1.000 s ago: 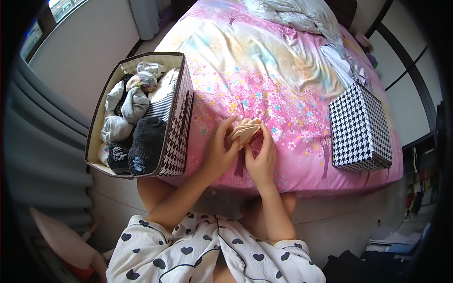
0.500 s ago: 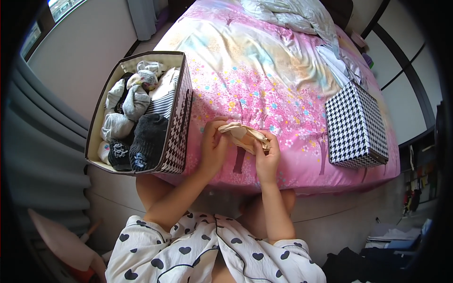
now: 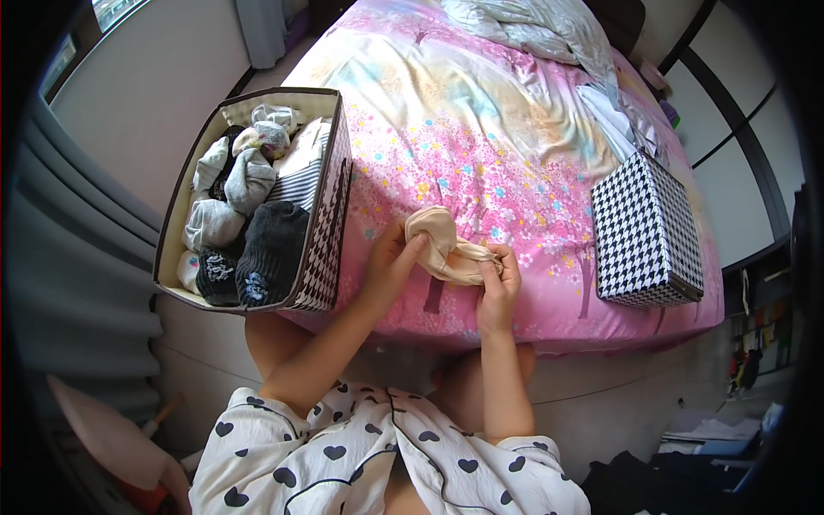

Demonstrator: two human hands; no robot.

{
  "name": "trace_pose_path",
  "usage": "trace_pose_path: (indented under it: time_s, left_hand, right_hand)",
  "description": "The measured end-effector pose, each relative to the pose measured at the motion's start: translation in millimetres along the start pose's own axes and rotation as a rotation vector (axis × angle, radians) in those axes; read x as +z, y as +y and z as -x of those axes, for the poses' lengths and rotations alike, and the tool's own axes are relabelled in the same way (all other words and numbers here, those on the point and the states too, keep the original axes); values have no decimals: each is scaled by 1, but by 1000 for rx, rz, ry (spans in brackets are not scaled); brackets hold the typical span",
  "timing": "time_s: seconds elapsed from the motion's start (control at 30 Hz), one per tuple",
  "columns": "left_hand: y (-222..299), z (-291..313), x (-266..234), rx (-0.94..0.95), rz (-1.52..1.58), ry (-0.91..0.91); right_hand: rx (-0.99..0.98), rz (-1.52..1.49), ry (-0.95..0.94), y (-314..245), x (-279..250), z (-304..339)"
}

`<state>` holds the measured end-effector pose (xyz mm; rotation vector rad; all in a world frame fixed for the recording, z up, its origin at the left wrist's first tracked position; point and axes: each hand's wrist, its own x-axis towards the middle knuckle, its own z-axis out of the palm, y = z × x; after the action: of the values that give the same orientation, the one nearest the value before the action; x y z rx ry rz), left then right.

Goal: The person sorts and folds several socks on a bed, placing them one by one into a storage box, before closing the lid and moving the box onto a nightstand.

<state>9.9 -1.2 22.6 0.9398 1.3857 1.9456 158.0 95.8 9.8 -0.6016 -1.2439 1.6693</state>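
Observation:
Between my two hands, above the near edge of the bed, is a beige sock-like piece of thin fabric (image 3: 442, 245), partly twisted in its middle. My left hand (image 3: 396, 256) pinches its upper left end, thumb on top. The lower right end sits in the closed fingers of my right hand (image 3: 500, 290). To the left stands an open houndstooth storage box (image 3: 336, 184) with a cream lining. Inside it lie rolled grey socks (image 3: 251, 181), a dark knitted piece (image 3: 273, 249) and striped folded cloth (image 3: 296, 190).
A pink floral bedsheet (image 3: 403, 318) covers the bed. On its right side sits a black-and-white houndstooth box (image 3: 644, 227), with white cloth (image 3: 611, 120) behind it. A crumpled quilt (image 3: 532, 34) lies at the far end. Grey curtains (image 3: 77, 232) hang at the left.
The beige fabric is stretched longer between my hands and its left end has opened into a rounded shape. My right hand has shifted slightly right and down.

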Motion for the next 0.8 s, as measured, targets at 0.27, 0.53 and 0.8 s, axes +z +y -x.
trace_pose_path:
  time_s: [0.27,0.53,0.8]
  left_hand:
    - [52,10,12,-149,287,-81]
    - [75,25,13,-196,426,-259]
    - [61,55,5,-229,234,-407]
  right_hand:
    - [-71,162,-282,-59,18,16]
    - [113,143,-430,-77,27,28]
    - [47,62,-199,-86,42,42]
